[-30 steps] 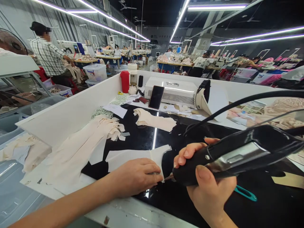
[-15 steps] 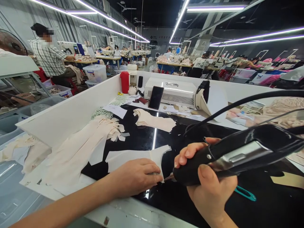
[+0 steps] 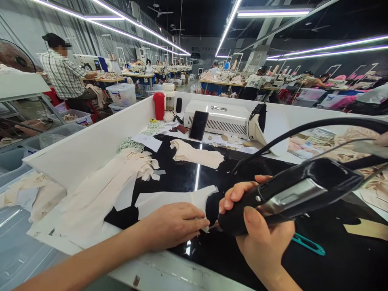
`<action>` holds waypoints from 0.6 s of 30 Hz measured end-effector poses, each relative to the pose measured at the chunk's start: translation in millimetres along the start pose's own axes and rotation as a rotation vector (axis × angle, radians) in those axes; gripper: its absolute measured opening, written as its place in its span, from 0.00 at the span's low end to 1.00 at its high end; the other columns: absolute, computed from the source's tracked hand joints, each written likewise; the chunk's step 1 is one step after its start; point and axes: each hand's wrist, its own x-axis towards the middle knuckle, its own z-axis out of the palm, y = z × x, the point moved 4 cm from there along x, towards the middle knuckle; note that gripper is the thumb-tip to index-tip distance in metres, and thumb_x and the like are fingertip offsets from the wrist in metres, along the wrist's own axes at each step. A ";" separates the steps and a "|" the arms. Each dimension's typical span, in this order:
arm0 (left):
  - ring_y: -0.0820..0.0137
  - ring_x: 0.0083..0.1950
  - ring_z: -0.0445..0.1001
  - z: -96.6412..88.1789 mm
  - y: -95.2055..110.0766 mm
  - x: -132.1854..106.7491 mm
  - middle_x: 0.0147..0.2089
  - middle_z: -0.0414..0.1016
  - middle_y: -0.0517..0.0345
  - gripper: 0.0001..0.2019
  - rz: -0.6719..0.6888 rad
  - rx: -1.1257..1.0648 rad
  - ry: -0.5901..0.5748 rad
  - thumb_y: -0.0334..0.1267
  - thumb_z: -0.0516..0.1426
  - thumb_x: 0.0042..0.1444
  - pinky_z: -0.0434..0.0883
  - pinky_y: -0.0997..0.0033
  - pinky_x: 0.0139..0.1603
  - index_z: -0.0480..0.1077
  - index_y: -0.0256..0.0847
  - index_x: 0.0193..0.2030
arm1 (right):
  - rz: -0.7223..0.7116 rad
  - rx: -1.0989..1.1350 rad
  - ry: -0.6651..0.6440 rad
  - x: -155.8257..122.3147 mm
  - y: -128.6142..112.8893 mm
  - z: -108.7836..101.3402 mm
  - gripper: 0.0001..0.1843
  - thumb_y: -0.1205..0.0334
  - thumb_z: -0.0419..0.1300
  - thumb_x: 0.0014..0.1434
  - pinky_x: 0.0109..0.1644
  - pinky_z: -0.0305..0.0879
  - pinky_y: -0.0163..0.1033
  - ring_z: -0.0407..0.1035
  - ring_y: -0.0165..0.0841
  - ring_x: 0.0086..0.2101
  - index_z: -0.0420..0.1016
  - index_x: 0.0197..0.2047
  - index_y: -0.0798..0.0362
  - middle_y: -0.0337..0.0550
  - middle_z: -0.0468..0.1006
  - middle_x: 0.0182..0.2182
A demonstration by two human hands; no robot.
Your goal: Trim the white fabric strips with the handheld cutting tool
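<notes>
In the head view, the right hand (image 3: 265, 242), right of centre and low in the frame, is closed around a black tool (image 3: 291, 198), its thumb and fingers on opposite sides of the body. The tool slants from the right edge region down to the lower centre, its slim tip near the left fingertips; whether it touches anything I cannot tell. A black cable (image 3: 287, 131) arches above it.

The left hand (image 3: 177, 226) lies palm down at lower centre, fingers close together, on the near right part of a white piece (image 3: 165, 202). Its thumb is hidden, so I cannot tell whether it pinches the edge. The piece lies flat on the black tabletop (image 3: 178, 173), a curved edge facing the tool.

At centre, a cream stack (image 3: 198, 154) lies beyond the piece; a larger cream pile (image 3: 97, 194) spreads across the left. A teal tool (image 3: 309, 244) lies at lower right, partly behind the right hand. At upper centre, a phone (image 3: 198, 125) leans before a white box (image 3: 218, 115), with a red cup (image 3: 159, 106) to its left. A co-worker (image 3: 62, 74) in a checked shirt sits at upper left.
</notes>
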 end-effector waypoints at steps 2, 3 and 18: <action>0.61 0.58 0.80 0.1 -2.7 -2.3 0.60 0.78 0.46 0.14 -0.025 -0.007 0.010 0.35 0.54 0.77 0.78 0.62 0.61 0.72 0.36 0.64 | 0.000 -0.006 0.003 -0.2 0.4 0.5 0.20 0.59 0.71 0.65 0.30 0.76 0.39 0.75 0.32 0.29 0.70 0.57 0.43 0.36 0.77 0.35; 0.61 0.58 0.79 0.3 -3.8 -3.1 0.61 0.78 0.45 0.14 -0.031 -0.014 0.014 0.35 0.54 0.77 0.79 0.62 0.61 0.72 0.36 0.63 | 0.000 -0.010 0.006 -0.5 0.8 0.6 0.21 0.59 0.71 0.65 0.30 0.76 0.39 0.75 0.32 0.29 0.70 0.57 0.43 0.36 0.77 0.35; 0.66 0.48 0.81 -20.8 27.2 -10.9 0.45 0.83 0.55 0.07 0.052 -0.195 -0.124 0.35 0.57 0.75 0.78 0.70 0.54 0.76 0.41 0.53 | -0.046 -0.055 0.082 14.2 -12.3 -20.2 0.21 0.57 0.73 0.63 0.30 0.75 0.40 0.74 0.32 0.28 0.70 0.55 0.44 0.35 0.77 0.34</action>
